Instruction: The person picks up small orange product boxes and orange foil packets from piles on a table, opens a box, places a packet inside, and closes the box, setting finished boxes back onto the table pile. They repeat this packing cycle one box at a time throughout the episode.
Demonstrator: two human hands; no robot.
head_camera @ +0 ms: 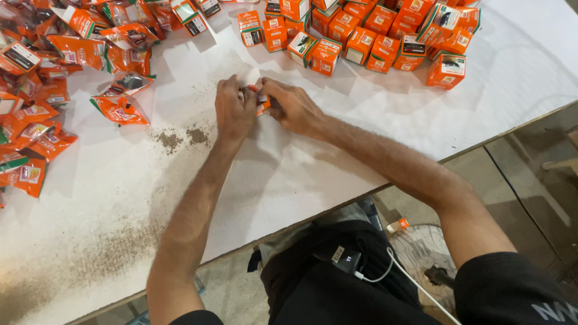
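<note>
Left hand (pixel 235 108) and right hand (pixel 292 107) clench fingers on one orange carton (pixel 262 103) (light, crushable; grip by edges) above the desk (pixel 289 174).

Small orange boxes (pixel 385 36) are heaped at the far right of the white counter (pixel 301 180). Flat orange pouches (pixel 54 84) are scattered along its left side. One small orange package (pixel 262 103) sits mid-counter, between two hands.
</note>
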